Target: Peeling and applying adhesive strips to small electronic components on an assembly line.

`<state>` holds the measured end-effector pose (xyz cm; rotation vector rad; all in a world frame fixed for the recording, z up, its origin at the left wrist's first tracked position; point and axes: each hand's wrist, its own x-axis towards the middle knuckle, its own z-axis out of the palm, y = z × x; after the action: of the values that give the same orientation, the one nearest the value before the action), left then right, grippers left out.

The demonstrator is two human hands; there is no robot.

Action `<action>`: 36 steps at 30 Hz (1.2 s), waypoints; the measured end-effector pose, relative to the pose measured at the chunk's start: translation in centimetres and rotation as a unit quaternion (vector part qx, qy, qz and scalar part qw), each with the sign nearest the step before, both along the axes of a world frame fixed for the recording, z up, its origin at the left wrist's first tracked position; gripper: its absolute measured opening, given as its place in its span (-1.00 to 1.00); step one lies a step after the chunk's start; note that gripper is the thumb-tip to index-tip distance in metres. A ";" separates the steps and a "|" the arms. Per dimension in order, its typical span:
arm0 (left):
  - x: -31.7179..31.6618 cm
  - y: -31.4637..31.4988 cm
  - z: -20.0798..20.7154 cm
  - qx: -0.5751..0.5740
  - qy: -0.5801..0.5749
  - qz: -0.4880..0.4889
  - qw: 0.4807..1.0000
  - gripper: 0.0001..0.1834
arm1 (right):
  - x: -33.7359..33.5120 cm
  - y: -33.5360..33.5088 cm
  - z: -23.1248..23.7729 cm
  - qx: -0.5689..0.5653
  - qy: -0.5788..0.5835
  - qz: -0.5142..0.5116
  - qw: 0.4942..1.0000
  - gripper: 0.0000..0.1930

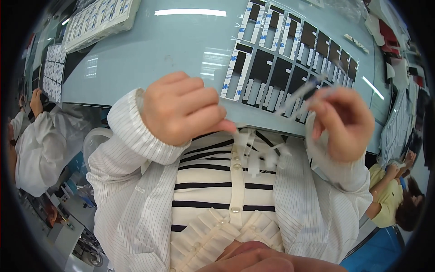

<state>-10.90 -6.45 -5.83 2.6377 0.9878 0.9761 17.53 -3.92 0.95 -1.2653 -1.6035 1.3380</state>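
My left hand [183, 109] is closed at the table's near edge, its thumb and fingers pinching a loose bunch of whitish see-through strips [256, 161] that hangs in front of my striped top. To the right, my right hand [344, 124] pinches a thin see-through film strip [294, 100], smeared by motion, above the near right end of the laid-out parts. These flat black parts [259, 68] lie in two rows. Toward the left end several carry a white liner with blue print [231, 75]; others show bare black with pale scalloped strips along their cutouts.
A white tray of similar liner-covered parts [97, 22] stands at the far left of the pale table [181, 50]. A small whitish strip [356, 44] lies right of the rows. Other people work at the left [50, 145] and right [385, 195].
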 end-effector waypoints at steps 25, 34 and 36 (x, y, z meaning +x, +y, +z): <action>1.0 -2.8 -0.9 -0.002 0.027 0.004 1.000 -0.67 | -3.0 2.4 -2.3 -0.137 -0.112 0.094 0.980 -0.85; 1.2 -1.9 -0.4 -0.015 0.037 -0.003 0.999 -0.69 | -2.7 2.9 -2.4 -0.132 -0.117 0.094 0.980 -0.86; 1.3 -1.6 -0.3 -0.012 0.039 -0.007 0.999 -0.70 | -2.5 3.0 -2.4 -0.143 -0.119 0.076 0.980 -0.85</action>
<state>-9.57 -8.07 -6.12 2.6778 0.9902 0.8581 15.07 -0.90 -1.45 -1.5486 -1.7441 1.6082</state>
